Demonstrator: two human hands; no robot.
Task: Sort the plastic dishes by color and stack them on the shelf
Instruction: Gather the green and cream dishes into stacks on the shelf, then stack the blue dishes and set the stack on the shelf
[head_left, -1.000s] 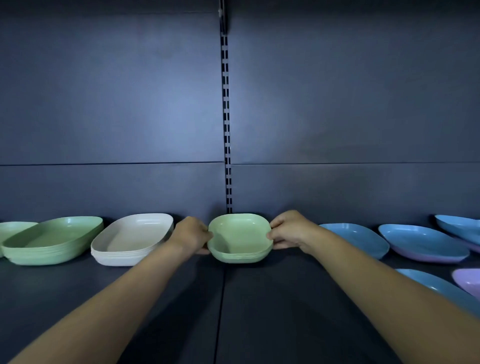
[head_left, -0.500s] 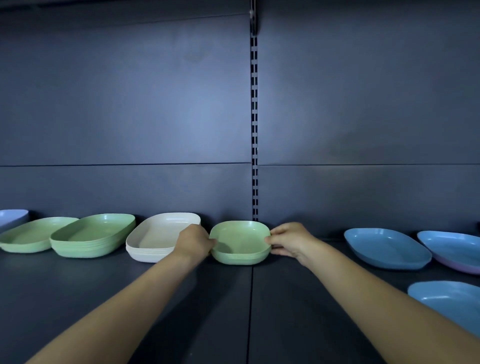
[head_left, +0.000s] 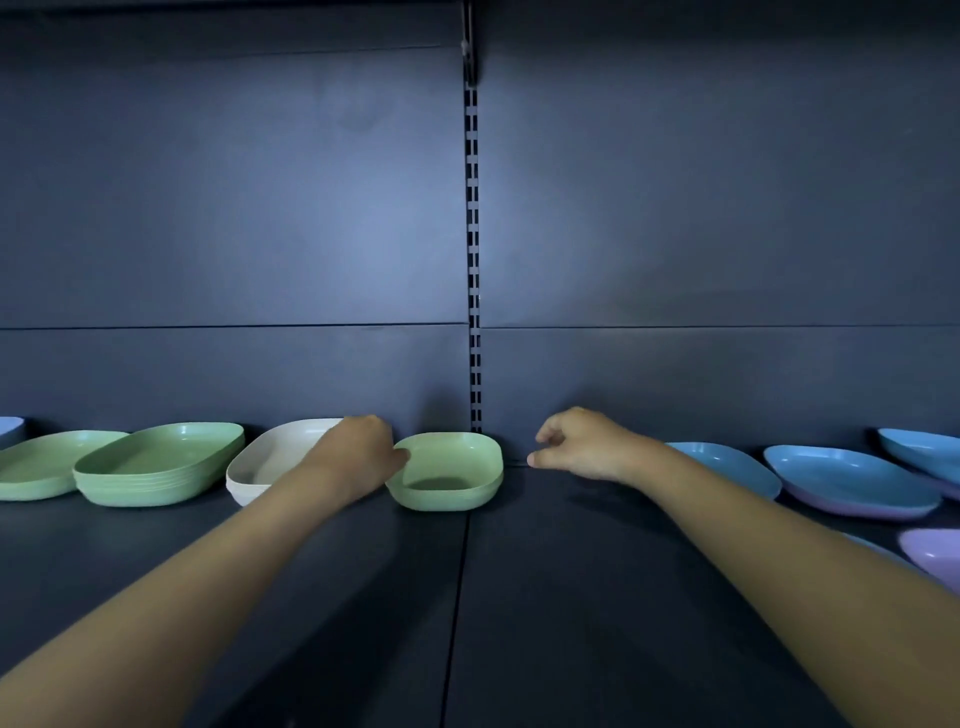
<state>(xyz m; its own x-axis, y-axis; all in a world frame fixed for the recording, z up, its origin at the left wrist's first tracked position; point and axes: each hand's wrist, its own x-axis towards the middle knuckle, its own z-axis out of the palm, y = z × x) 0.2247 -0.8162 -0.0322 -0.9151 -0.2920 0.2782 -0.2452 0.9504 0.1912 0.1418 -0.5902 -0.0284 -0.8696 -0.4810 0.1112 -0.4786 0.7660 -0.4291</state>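
A short stack of small square green dishes (head_left: 447, 470) stands on the dark shelf (head_left: 519, 597) near the back wall, just left of the slotted upright. My left hand (head_left: 358, 452) holds its left rim, thumb on the edge. My right hand (head_left: 582, 447) hovers a little to the right of the stack, off the dish, with fingers loosely curled and nothing in them. Left of the small stack sit a white oblong stack (head_left: 270, 462), partly hidden by my left wrist, and a green oblong stack (head_left: 156, 462).
A flat green dish (head_left: 36, 462) and a pale blue dish (head_left: 8, 428) lie at the far left. Right of my right hand lie blue dishes (head_left: 727, 462), a blue dish on a purple one (head_left: 852, 478), another blue dish (head_left: 924, 452) and a purple dish (head_left: 935, 556).
The small green stack was pushed back toward the wall and set down. My right hand has let go of its right rim and drawn away to the right; my left hand stays on it.
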